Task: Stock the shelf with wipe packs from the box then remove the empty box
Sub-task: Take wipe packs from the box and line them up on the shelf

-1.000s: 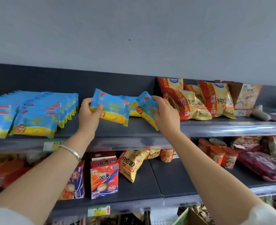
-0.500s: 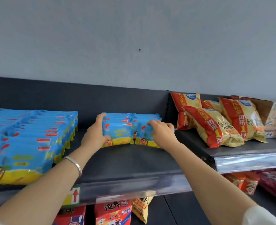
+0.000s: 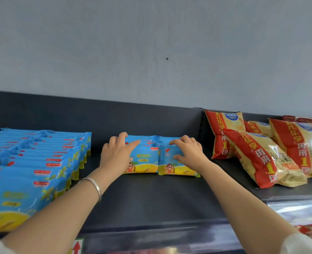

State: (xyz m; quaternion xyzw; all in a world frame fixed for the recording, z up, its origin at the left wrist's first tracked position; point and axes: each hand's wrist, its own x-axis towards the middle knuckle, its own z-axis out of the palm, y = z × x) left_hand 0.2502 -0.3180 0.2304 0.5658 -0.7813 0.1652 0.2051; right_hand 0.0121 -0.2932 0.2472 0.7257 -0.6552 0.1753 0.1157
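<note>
Two short stacks of blue-and-yellow wipe packs lie side by side at the back of the dark top shelf. My left hand rests on the left stack with its fingers spread and nearly straight. My right hand sits on the right stack, fingers curled over its top pack and thumb on the pack's front face. To the left, several rows of the same wipe packs fill the shelf. The box is out of view.
Red-and-yellow snack bags lean on the neighbouring shelf section to the right, past a divider. Bare dark shelf lies between the two stacks and the front price rail. A grey wall rises behind the shelf.
A second ago both hands held the packs in the air at the shelf front. They have carried them to the back of the shelf and set them down; the view has moved closer.
</note>
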